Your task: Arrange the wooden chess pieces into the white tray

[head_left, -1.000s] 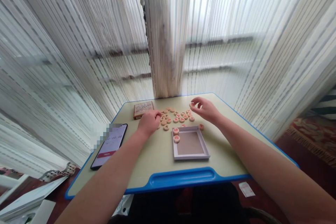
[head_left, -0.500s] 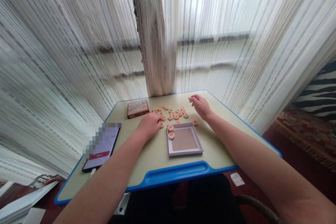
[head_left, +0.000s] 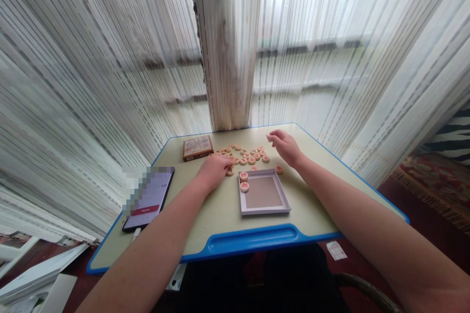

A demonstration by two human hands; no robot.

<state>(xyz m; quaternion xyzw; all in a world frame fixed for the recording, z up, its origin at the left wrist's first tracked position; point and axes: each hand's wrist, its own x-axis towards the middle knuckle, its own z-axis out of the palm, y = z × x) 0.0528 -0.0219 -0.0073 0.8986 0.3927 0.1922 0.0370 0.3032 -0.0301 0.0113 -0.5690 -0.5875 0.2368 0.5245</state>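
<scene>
My left hand [head_left: 216, 169] reaches in from the left, palm down, its fingers stretched over the left side of a cluster of round wooden Chinese chess pieces [head_left: 251, 160]. Its fingertips touch a piece with a red character [head_left: 235, 161], and a dark-marked piece [head_left: 230, 171] lies beside the thumb. My right hand [head_left: 283, 146] hovers right of the cluster, fingers loosely bent and apart, with nothing visible in them. Between my forearms lies a shallow white box tray [head_left: 284, 191]. Two red-marked pieces [head_left: 244, 186] sit in its upper left corner, one above the other.
A brown printed box [head_left: 198, 147] stands at the back left of the blue-edged table [head_left: 205, 225]. A tablet-like device [head_left: 149, 208] with a cable lies at the left edge. One piece [head_left: 279, 169] rests apart, near the tray's far right corner. Striped curtains hang behind.
The view has shifted slightly, so everything appears a little further right. My left hand stays over the pieces and my right hand still hovers. The two pieces in the tray have not moved.
</scene>
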